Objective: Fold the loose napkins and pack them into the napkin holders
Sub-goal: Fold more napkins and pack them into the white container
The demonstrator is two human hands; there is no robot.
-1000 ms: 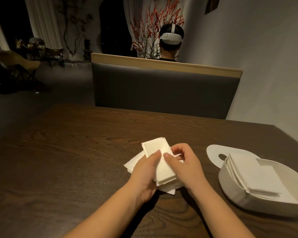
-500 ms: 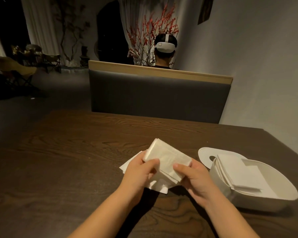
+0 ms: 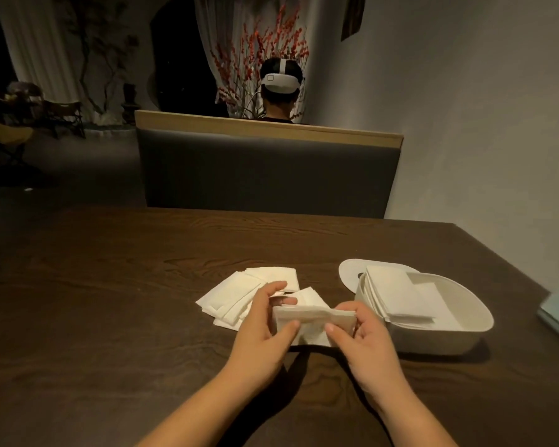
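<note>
Two hands at work: left hand (image 3: 261,330) and right hand (image 3: 365,341) each pinched on end of folded napkin stack (image 3: 313,321), held above worktop (image 3: 110,301). Paper judged light, soft, floppy; best gripped at both ends. Loose napkins (image 3: 239,293) at 10 o'clock, napkin holder (image 3: 439,337) at 3 o'clock.

We see a dark wood-grain table (image 3: 110,285) in dim, warm light. Beyond its far edge stands a grey upholstered booth backrest (image 3: 265,172) capped by a pale wooden rail (image 3: 268,126). A plain grey wall (image 3: 481,108) rises at right. Behind the booth we note white curtains (image 3: 39,50), red-berried branches (image 3: 265,46), and folding chairs (image 3: 62,116) at far left.
</note>
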